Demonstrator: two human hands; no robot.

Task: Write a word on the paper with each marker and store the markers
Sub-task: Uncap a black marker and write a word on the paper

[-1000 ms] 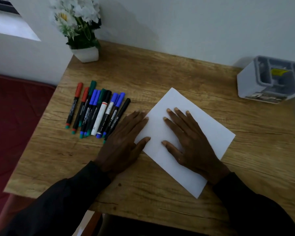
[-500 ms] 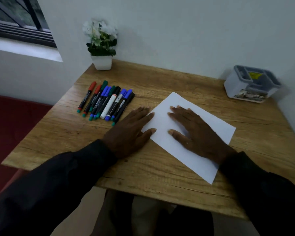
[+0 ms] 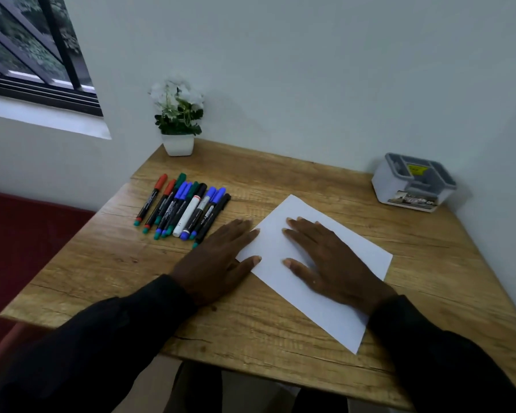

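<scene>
A blank white sheet of paper (image 3: pixel 334 311) lies slanted on the wooden table (image 3: pixel 280 338). My right hand (image 3: pixel 331 260) rests flat on the paper with its fingers spread. My left hand (image 3: pixel 221 260) lies flat on the table beside the sheet, its fingertips and thumb touching the paper's left edge. Several capped markers (image 3: pixel 185 208) with red, green, blue and black caps lie side by side to the left, just beyond my left hand. Neither hand holds anything.
A grey divided organiser box (image 3: pixel 411 181) stands at the table's back right corner. A small white pot of white flowers (image 3: pixel 178 135) sits at the back left corner against the wall. A window is at the upper left.
The camera has tilted up and back, so more wall and the window show. Both hands stay flat in the same places on the paper and table.
</scene>
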